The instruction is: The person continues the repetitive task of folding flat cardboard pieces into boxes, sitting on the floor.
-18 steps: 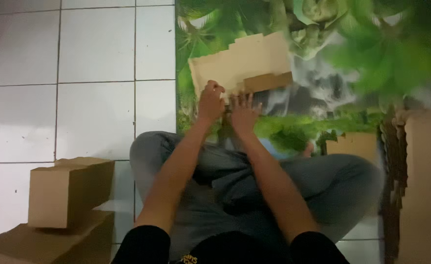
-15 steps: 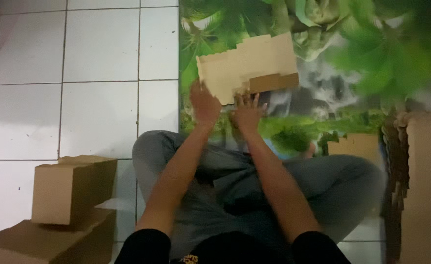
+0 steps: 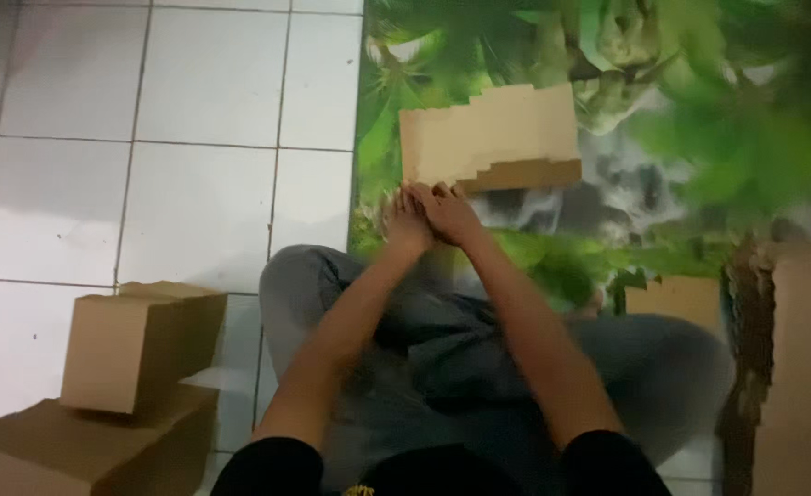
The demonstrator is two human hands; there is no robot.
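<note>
The person sits cross-legged on the floor, grey trousers filling the near middle of the view, with both forearms stretched away from the body. The left hand (image 3: 403, 219) and the right hand (image 3: 449, 213) are pressed together side by side, fingers pointing far, at the near left corner of a flat cardboard blank (image 3: 488, 136). Whether the fingertips actually pinch the cardboard edge or only touch it cannot be told, since the hands are blurred. The flat cardboard blank lies on a green leaf-print mat (image 3: 699, 138), its long axis running left to right, with a stepped, notched edge along its near right side and a darker strip there. The mat covers the far right of the scene; white floor tiles (image 3: 194, 184) take up the far left. On the near left, a small folded cardboard box (image 3: 139, 344) stands on top of a larger flat brown box (image 3: 84, 450), well apart from the hands. At the right edge a stack of cardboard sheets (image 3: 796, 367) rises, its corrugated edges showing, and a smaller brown piece (image 3: 676, 296) lies just left of it beside the knee.
</note>
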